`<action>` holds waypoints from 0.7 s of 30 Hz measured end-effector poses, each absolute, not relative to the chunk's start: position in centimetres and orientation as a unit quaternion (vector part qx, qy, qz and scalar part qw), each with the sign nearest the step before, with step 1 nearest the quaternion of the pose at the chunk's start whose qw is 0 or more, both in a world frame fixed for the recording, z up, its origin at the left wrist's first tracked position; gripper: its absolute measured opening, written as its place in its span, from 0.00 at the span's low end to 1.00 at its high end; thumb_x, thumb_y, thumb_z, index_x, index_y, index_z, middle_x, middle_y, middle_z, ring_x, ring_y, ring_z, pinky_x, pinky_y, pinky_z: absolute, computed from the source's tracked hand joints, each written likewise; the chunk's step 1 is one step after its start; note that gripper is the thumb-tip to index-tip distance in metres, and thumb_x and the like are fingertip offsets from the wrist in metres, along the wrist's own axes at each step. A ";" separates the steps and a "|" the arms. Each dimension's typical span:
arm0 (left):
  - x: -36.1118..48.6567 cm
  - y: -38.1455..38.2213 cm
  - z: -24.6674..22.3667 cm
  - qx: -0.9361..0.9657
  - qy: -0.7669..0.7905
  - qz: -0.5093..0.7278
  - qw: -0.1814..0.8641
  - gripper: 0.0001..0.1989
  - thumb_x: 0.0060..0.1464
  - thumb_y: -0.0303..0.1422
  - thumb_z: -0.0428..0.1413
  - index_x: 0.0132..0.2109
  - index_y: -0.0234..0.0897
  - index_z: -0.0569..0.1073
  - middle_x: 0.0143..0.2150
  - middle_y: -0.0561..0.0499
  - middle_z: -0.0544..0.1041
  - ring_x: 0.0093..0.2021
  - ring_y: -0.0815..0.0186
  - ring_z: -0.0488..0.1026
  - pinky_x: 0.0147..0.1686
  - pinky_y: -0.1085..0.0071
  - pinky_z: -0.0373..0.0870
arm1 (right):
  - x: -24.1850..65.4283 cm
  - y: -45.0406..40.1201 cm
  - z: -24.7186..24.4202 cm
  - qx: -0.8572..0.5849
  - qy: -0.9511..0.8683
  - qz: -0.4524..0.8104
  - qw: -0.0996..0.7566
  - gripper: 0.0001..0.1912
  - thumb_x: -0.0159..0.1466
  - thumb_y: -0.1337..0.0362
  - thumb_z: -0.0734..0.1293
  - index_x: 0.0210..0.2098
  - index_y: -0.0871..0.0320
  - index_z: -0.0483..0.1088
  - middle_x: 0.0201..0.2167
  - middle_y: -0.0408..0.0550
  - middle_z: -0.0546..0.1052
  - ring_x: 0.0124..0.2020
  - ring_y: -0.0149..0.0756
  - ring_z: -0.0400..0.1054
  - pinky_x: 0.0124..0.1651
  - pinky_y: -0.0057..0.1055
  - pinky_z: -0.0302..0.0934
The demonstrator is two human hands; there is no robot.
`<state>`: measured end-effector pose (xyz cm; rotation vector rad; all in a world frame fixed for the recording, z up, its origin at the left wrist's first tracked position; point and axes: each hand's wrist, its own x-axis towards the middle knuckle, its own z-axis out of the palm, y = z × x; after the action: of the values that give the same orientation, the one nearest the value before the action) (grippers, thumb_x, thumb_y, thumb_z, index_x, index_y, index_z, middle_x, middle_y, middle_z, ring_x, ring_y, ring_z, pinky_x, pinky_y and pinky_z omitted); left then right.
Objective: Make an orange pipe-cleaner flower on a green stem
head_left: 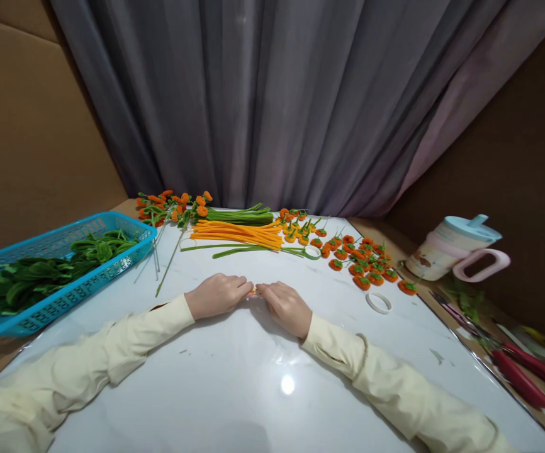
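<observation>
My left hand (219, 294) and my right hand (286, 306) meet above the middle of the white table (197, 390). Both are closed in a pinch, fingertips almost touching, on a small orange piece (253, 291) that is mostly hidden by the fingers. Just beyond them lie a bundle of yellow-orange pipe cleaners (235, 234) and a bundle of green pipe cleaners (239, 216). A few loose green stems (244, 250) rest in front of the bundles. Small orange pumpkin-like pieces with green tops (360, 267) spread to the right.
At the left stands a blue basket (97, 277) holding green leaves (41, 270). Orange flowers on stems (201, 206) lie behind. A white tape ring (379, 302), a green-white ring (312, 252), a lidded cup (442, 248) and red-handled pliers (522, 379) are at the right.
</observation>
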<state>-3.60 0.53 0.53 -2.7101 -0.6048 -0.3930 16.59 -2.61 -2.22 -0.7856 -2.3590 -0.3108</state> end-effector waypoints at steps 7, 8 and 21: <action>-3.8 0.8 1.3 -0.961 -0.205 -0.096 0.158 0.14 0.63 0.35 0.39 0.34 0.34 0.63 0.27 0.51 0.68 0.24 0.68 0.66 0.20 0.73 0.57 | 16.5 -2.6 -2.3 -0.298 -0.896 -0.110 0.309 0.13 0.63 0.76 0.51 0.45 0.64 0.60 0.30 0.52 0.74 0.29 0.35 0.67 0.33 0.31 0.59; -3.9 0.8 1.5 -0.962 -0.208 -0.087 0.156 0.13 0.63 0.34 0.39 0.34 0.34 0.63 0.27 0.51 0.68 0.24 0.68 0.67 0.20 0.72 0.58 | 16.5 -2.6 -2.2 -0.299 -0.895 -0.107 0.312 0.14 0.63 0.76 0.51 0.45 0.64 0.60 0.30 0.51 0.74 0.29 0.35 0.66 0.33 0.31 0.59; -4.3 1.0 2.8 -0.962 -0.230 -0.038 0.145 0.11 0.62 0.32 0.42 0.34 0.33 0.64 0.29 0.49 0.71 0.26 0.64 0.69 0.23 0.71 0.58 | 16.8 -2.2 -2.4 -0.316 -0.883 -0.080 0.336 0.12 0.64 0.74 0.52 0.43 0.63 0.62 0.28 0.50 0.73 0.27 0.36 0.65 0.32 0.30 0.60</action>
<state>-4.27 1.05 2.84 -2.7706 -0.6639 -0.1085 16.85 -2.20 -2.42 -0.8251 -2.3035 -0.2096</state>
